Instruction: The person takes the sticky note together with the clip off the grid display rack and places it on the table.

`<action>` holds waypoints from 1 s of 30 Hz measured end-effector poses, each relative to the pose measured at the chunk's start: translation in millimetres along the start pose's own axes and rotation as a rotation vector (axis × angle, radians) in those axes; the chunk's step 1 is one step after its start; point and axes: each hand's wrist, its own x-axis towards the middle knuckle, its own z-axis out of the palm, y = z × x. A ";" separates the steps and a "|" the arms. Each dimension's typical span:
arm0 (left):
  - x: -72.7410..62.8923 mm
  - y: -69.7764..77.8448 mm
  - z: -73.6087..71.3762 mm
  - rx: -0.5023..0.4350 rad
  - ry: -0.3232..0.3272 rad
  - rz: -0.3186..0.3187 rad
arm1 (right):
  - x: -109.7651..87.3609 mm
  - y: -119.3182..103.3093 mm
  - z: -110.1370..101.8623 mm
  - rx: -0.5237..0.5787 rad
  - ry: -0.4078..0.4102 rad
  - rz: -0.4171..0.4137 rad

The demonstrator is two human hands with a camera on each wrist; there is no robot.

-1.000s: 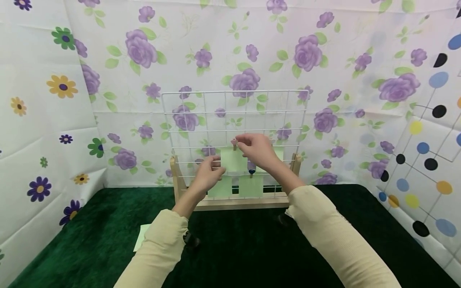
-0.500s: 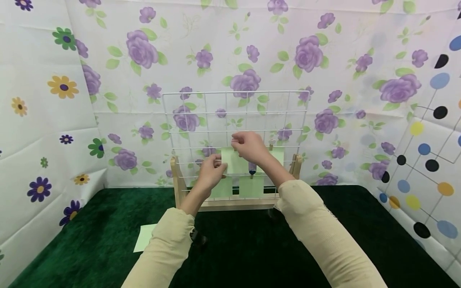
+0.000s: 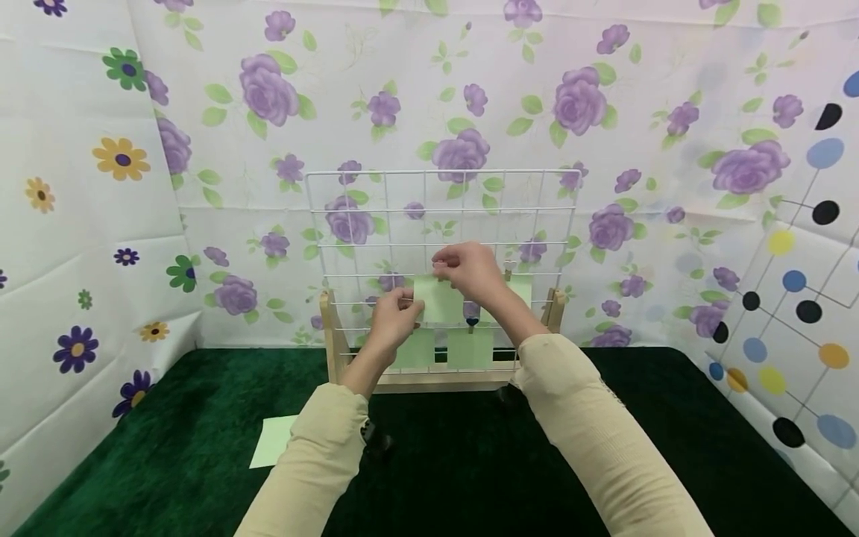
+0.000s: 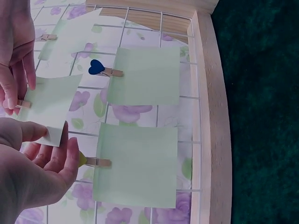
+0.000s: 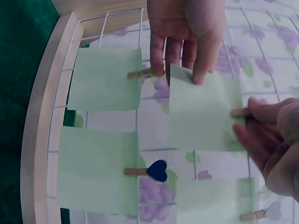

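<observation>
The left hand pinches the paper near its lower left corner; the right hand pinches the clip at its top edge, at the grid. Ideally, keep the paper level and catch paper and grid together before releasing.

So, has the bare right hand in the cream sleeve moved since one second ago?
Yes: against the white wire grid in the head view, the right hand has shifted slightly to the left.
</observation>
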 end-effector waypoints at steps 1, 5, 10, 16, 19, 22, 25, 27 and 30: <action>0.1 0.1 0.0 0.003 0.000 -0.002 | 0.1 1.3 0.0 0.000 0.004 -0.007; 1.0 0.3 0.2 0.007 0.001 -0.008 | -0.4 4.8 0.8 0.008 0.025 -0.028; 3.5 0.2 1.4 0.009 0.000 -0.011 | -0.6 6.2 2.2 -0.015 0.067 -0.049; 4.4 -0.2 0.2 0.003 -0.005 -0.023 | -0.4 6.8 3.8 -0.047 0.104 -0.082; 3.9 0.2 -0.1 0.004 -0.005 -0.023 | -0.8 8.3 6.1 -0.063 0.138 -0.116; 3.6 0.7 0.5 0.008 -0.002 -0.023 | -1.7 9.8 8.8 -0.106 0.186 -0.174; 3.7 0.7 0.2 0.017 -0.004 -0.025 | -3.1 8.7 9.3 -0.143 0.219 -0.226; 3.9 0.6 -0.4 0.028 -0.005 -0.025 | -3.1 6.3 7.6 -0.142 0.237 -0.245; 4.6 0.5 -1.8 0.035 -0.003 -0.027 | -2.4 1.7 3.4 -0.089 0.237 -0.243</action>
